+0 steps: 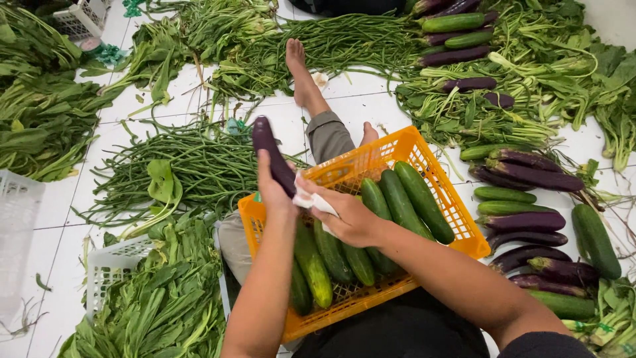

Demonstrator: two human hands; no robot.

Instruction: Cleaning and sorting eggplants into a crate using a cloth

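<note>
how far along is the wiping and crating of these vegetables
Done: several cucumbers already lie in the orange crate on the lap. In hand: the left hand holds a purple eggplant while the right hand presses a white cloth to it. Left: eggplants and cucumbers on the floor at the right.

No packages, labels, signs or screens in view

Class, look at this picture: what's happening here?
A person sits on a tiled floor among piles of greens and long beans. The left hand holds up a purple eggplant, while the right hand presses a white cloth against it. An orange crate on the lap holds cucumbers.
</note>
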